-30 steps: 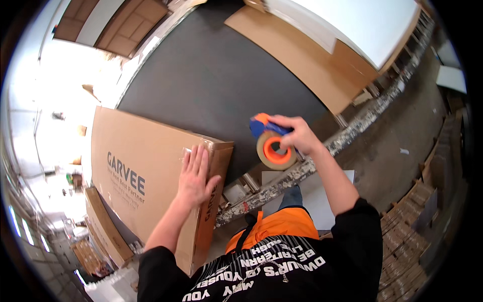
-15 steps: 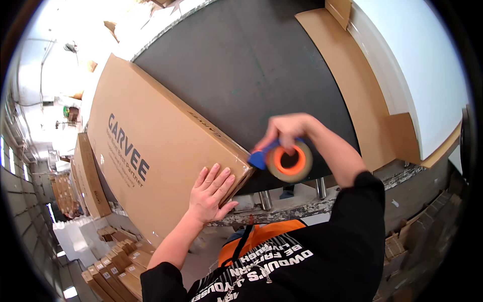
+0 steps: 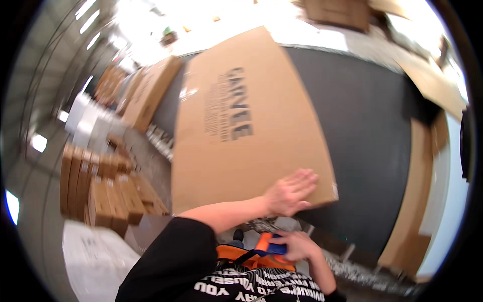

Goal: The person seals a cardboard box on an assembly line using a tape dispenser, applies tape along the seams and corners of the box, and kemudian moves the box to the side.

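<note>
A large flat cardboard box (image 3: 261, 161) with dark print on its top lies on the dark work surface (image 3: 367, 131). My left hand (image 3: 293, 192) rests flat on the box's top by its near right corner, the fingers stretched out. Close to my body, just off the near edge of the surface, my right hand (image 3: 300, 246) grips a blue and orange tape dispenser (image 3: 274, 246). Part of the dispenser is hidden by the fingers. Clear tape glints at the box's right corner and far left edge.
Opened cardboard (image 3: 410, 201) with a white panel (image 3: 448, 201) lies at the right. Beyond the box on the left sits another long carton (image 3: 151, 93). Stacked cartons (image 3: 108, 194) and a white wrapped bundle (image 3: 95, 261) stand on the floor at the left.
My right hand has brought the tape dispenser from the box's corner back toward my body. The view has turned left, so the box appears more central. My left hand stays on the box near that corner.
</note>
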A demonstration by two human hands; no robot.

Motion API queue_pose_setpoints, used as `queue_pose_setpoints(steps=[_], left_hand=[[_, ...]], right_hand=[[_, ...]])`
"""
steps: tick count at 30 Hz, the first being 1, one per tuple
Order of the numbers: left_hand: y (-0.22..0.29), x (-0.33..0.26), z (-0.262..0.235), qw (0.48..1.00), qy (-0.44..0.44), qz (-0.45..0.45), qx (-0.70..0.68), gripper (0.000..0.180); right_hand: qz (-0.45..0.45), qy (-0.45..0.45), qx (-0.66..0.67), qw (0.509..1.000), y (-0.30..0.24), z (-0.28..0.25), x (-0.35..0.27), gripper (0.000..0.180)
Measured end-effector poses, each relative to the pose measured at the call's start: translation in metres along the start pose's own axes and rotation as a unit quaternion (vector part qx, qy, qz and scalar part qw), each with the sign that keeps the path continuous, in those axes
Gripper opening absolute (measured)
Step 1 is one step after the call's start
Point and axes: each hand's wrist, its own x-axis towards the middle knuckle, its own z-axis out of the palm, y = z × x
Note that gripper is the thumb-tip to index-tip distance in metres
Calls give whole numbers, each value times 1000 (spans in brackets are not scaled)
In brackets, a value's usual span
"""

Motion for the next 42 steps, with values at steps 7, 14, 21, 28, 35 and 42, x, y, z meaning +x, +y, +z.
queue_pose_setpoints(steps=[7,14,21,28,35,42], left_hand=[[-4,-69,-22,810,233,-267,-467,46],[-44,-282,-156,852,345,-249,-304,44],[-148,-513,-236,795,421,-405,-165,34],[-209,-714,-286,705,426,-554,-118,34],[-254,-862,-295,621,429,-652,-73,37],[-279,-1042,-289,478,219,-850,-36,49]], right_hand=[[12,141,333,932,-66,-2,-6,81],[81,385,261,882,-173,36,87,91],[33,371,227,900,-258,114,281,85],[-17,265,235,935,-304,167,500,80],[8,112,256,960,-300,220,750,96],[-7,20,385,923,-292,312,1038,85]])
